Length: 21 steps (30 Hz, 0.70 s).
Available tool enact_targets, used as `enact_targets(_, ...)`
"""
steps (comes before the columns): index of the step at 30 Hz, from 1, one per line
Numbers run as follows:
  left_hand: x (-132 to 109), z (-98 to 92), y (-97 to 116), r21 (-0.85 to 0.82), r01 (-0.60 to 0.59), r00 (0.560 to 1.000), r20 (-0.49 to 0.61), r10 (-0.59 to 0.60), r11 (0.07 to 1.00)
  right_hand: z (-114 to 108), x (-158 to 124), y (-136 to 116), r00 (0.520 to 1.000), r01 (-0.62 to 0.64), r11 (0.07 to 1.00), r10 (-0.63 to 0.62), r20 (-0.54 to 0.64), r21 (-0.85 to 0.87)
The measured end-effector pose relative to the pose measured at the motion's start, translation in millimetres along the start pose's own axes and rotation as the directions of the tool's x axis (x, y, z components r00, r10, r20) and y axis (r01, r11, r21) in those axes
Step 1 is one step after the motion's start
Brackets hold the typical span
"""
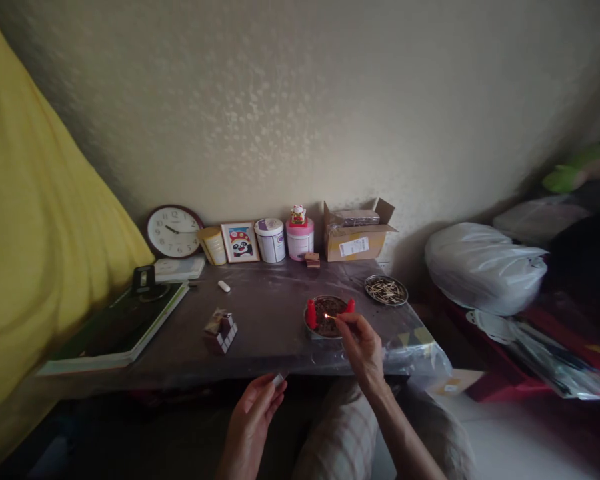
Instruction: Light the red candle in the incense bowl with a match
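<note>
My right hand (pixel 361 340) pinches a lit match (pixel 331 317), its small flame over a round dish of dark soil (pixel 333 328). Two red candles stand in that dish: the left candle (pixel 311 315) shows whole, while the right candle (pixel 351 306) is partly hidden behind my fingers. No flame shows on either candle. Below the table's front edge, my left hand (pixel 256 407) is closed on a small matchbox (pixel 279 380), of which only one end sticks out.
Right of the candles lies a plate of matchsticks (pixel 403 293). Stacked matchboxes (pixel 225 335) stand left of centre, near a white oval object (pixel 223 286). A clock (pixel 174 232), picture frame (pixel 231 259), tubs (pixel 271 248) and open carton (pixel 337 253) line the wall. A large book (pixel 130 347) lies left.
</note>
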<state>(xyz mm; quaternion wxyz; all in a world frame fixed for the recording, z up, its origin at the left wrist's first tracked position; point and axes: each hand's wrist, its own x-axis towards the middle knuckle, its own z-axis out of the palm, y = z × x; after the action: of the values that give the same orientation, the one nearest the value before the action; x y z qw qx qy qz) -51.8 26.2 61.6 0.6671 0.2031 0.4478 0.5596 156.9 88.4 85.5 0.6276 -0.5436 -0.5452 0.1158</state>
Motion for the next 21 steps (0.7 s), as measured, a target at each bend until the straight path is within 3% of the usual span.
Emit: enact_targets(21, 5.8, -6.2, -4.2, 0.013, 0.019, 0.999, -0.044, -0.018, 1.000, 22.0, 15.1, -2.2, 0.992, -0.118, 0.989, 0.112, 0.061, 0.092)
